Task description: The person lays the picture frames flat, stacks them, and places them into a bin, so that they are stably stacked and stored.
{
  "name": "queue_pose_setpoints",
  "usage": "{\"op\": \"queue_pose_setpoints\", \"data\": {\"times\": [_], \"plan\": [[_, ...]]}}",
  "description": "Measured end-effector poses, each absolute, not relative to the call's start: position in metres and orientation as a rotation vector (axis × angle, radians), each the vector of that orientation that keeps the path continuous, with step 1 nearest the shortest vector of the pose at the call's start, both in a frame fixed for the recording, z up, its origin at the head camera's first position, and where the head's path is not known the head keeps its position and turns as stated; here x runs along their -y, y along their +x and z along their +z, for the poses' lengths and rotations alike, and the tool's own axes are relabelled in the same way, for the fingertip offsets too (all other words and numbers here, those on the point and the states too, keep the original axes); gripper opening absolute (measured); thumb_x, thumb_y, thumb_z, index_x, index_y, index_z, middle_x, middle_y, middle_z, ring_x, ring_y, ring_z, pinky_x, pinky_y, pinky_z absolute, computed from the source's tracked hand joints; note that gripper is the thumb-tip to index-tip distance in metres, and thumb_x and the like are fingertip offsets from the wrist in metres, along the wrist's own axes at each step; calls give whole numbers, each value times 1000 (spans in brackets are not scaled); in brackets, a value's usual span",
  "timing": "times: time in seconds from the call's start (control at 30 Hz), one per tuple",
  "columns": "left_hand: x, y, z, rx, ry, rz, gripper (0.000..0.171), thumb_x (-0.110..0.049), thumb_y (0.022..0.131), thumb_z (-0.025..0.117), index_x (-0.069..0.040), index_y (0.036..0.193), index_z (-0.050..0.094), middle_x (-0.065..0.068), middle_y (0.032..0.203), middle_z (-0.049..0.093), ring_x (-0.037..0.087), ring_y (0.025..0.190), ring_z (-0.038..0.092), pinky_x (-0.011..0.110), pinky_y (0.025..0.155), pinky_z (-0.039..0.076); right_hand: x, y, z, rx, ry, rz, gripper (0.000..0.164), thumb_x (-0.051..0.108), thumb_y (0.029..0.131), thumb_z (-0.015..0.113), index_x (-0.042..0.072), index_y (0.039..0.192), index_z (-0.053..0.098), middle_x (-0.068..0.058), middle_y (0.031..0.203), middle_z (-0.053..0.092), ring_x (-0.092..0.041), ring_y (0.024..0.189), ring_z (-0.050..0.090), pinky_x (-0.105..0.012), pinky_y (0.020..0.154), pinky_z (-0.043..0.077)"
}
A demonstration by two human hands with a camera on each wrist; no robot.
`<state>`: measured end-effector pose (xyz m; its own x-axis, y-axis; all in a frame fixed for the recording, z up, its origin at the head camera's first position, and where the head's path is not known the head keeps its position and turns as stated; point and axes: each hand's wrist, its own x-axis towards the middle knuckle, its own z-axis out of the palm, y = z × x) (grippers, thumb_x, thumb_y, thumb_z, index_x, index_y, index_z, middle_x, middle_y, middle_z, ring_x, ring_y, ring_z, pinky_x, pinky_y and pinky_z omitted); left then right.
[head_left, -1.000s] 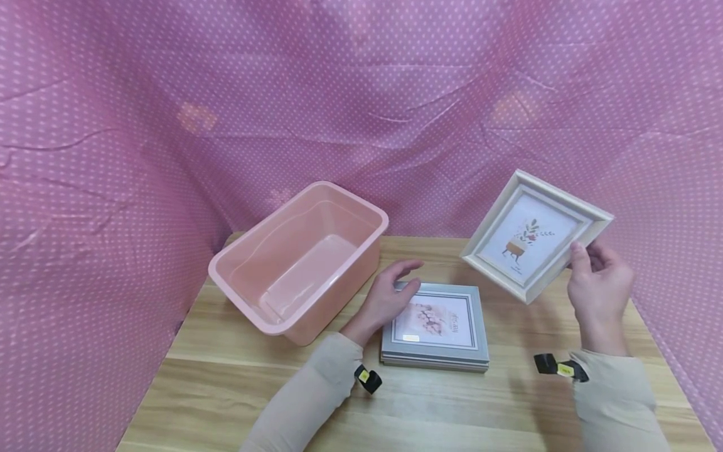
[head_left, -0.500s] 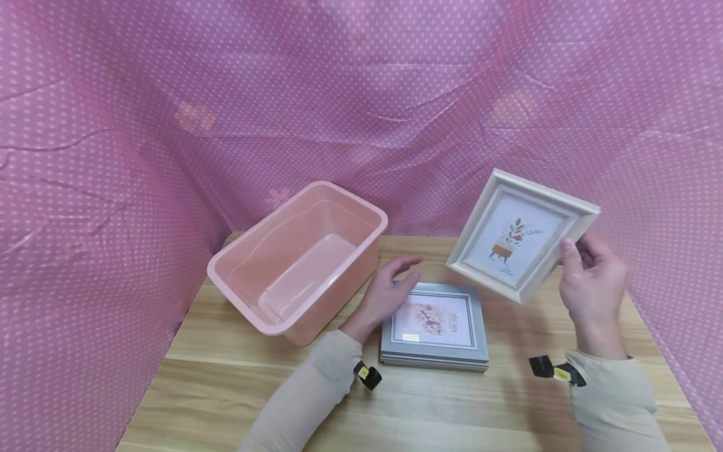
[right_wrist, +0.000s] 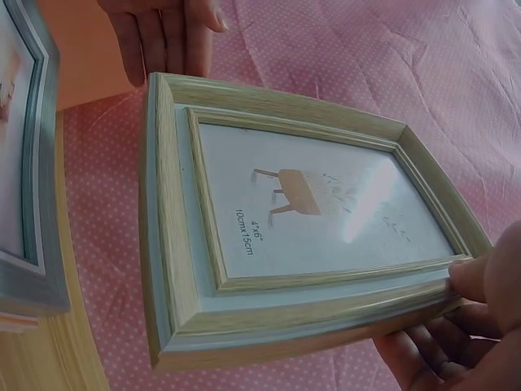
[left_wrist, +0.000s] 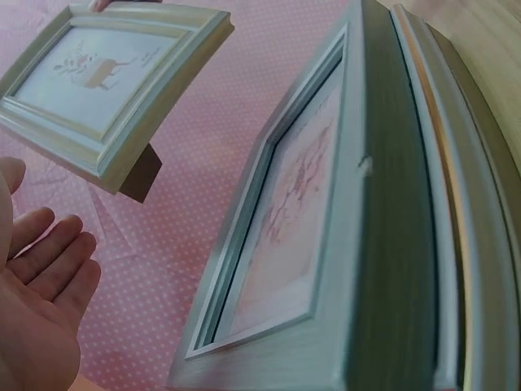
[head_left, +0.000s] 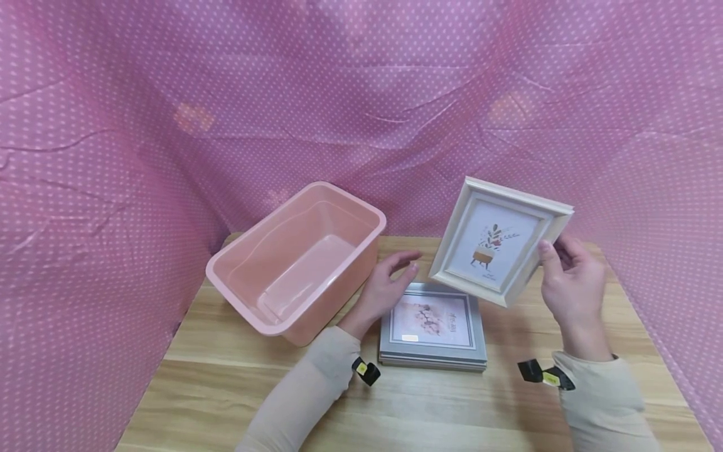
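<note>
A cream picture frame (head_left: pixel 503 243) with a potted-plant print is held up in the air by my right hand (head_left: pixel 576 292), thumb on its front and fingers behind its right edge. Below and left of it, a grey-blue picture frame (head_left: pixel 433 320) with a pink blossom print tops a small stack on the table. My left hand (head_left: pixel 384 289) hovers by the stack's upper left corner with fingers loosely extended, holding nothing. The left wrist view shows the relaxed fingers (left_wrist: pixel 61 265) apart from the cream frame. Its layered edges show other frames (left_wrist: pixel 464 212) under the grey-blue one.
To the left, a pink plastic bin (head_left: pixel 339 282) stands tilted in direction on the wooden table (head_left: pixel 214 383), with a bare bottom. A pink polka-dot cloth (head_left: pixel 361 94) hangs behind and at both sides.
My right hand has carried the cream frame leftward and slightly lower, closer to the stack and my left hand. The left hand has barely moved; the bin and stack stay put.
</note>
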<state>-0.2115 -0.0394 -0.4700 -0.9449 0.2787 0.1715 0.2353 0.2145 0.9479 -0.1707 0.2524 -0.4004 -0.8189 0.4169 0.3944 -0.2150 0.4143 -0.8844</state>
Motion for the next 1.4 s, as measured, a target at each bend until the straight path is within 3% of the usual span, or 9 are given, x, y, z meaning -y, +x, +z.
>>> {"op": "queue_pose_setpoints", "data": {"times": [0.07,0.13,0.47,0.6,0.67,0.9,1.1,1.27,1.4], "plan": [[40,-212,-470,-2429,532,1873,42,-25,110,61,-7,148,62,11,153,65,34,146,57,52,125,46,-250,-169,-400,2113,-161,1419,35,6,106,66,-8,138,67,-29,123,74,18,91,62,-1,87,54],[40,-212,-469,-2427,562,1873,42,-25,110,61,-7,148,62,11,153,64,34,147,57,52,127,44,-248,-168,-400,2117,-150,1419,35,7,106,66,-8,137,67,-35,126,72,18,91,62,-2,88,54],[43,-214,-468,-2386,669,1884,45,-25,107,67,-5,148,62,17,154,62,40,146,56,64,125,43,-239,-160,-397,2131,-94,1426,35,10,106,67,-9,136,68,-34,125,73,15,93,65,-3,87,55],[46,-216,-468,-2361,710,1885,53,-32,107,68,-5,151,59,18,156,60,40,147,55,60,127,42,-236,-158,-396,2122,-64,1425,35,10,106,67,-9,135,69,-34,123,74,13,93,66,-3,87,56],[48,-217,-469,-2344,741,1882,60,-40,106,68,-5,154,56,18,159,58,39,149,53,57,129,41,-234,-157,-395,2120,-66,1426,33,9,105,68,-8,134,70,-28,118,76,12,92,66,-3,86,56],[54,-219,-473,-2250,836,1874,110,-81,92,63,-3,165,38,20,173,38,51,157,37,68,123,42,-229,-152,-393,2118,-19,1463,32,3,103,70,-7,134,71,34,98,66,8,93,70,-4,86,57],[56,-219,-473,-2182,881,1895,123,-87,87,62,-2,169,27,19,178,27,48,161,31,64,130,34,-225,-149,-392,2125,19,1455,34,4,103,70,-5,135,71,36,100,65,-2,97,74,-5,87,57],[59,-217,-473,-2140,892,1878,130,-90,84,61,-1,170,22,21,178,26,44,163,31,61,130,36,-223,-146,-391,2132,37,1451,34,6,104,69,-5,136,70,24,104,71,3,96,72,-5,89,57],[60,-216,-473,-2134,959,1843,130,-89,86,59,4,169,21,26,175,29,46,161,34,64,131,33,-222,-146,-391,2128,54,1473,32,7,104,69,-7,134,71,28,102,68,4,95,71,-6,89,58]]}}
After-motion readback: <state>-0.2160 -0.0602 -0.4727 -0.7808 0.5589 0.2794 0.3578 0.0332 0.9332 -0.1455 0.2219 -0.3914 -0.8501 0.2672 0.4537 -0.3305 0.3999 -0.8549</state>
